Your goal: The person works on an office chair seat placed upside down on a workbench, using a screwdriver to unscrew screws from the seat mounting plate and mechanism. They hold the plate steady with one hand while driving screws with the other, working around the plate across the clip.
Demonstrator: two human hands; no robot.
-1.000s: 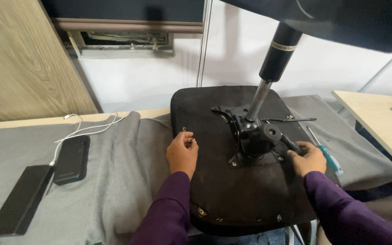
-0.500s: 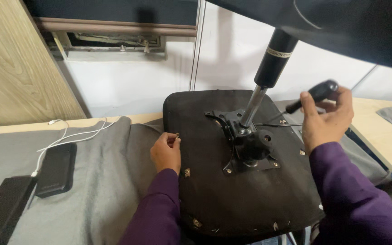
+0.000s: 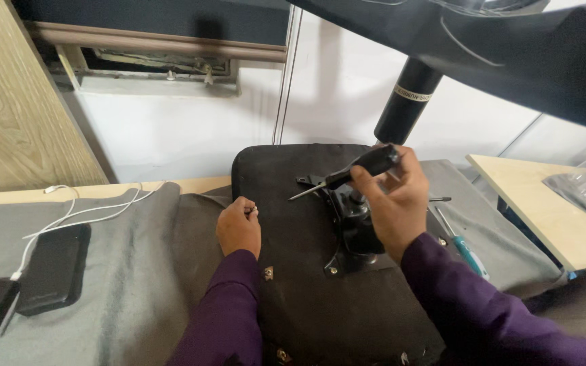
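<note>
The screwdriver (image 3: 357,168) has a thick black handle and a thin bare metal shaft that ends in a fine tip; it lies nearly level, tip pointing left and slightly down, above the black metal mechanism (image 3: 354,234) bolted to the upturned chair seat (image 3: 320,298); the right hand (image 3: 395,203) is closed round the handle, fingers curled over it; half a second ago that hand held the tool up and off to the right of the gas cylinder (image 3: 407,100), and it has since come in over the middle of the seat; the left hand (image 3: 239,227) rests on the seat's left edge, fingertips pinched on a small metal piece (image 3: 254,210), much as before; the seat lies underside up on a grey cloth (image 3: 123,271) over the counter (image 3: 537,196); a second, teal-handled screwdriver (image 3: 468,252) lies on the cloth to the right; a black phone (image 3: 52,268) with a white cable (image 3: 83,210) lies well to the left.
</note>
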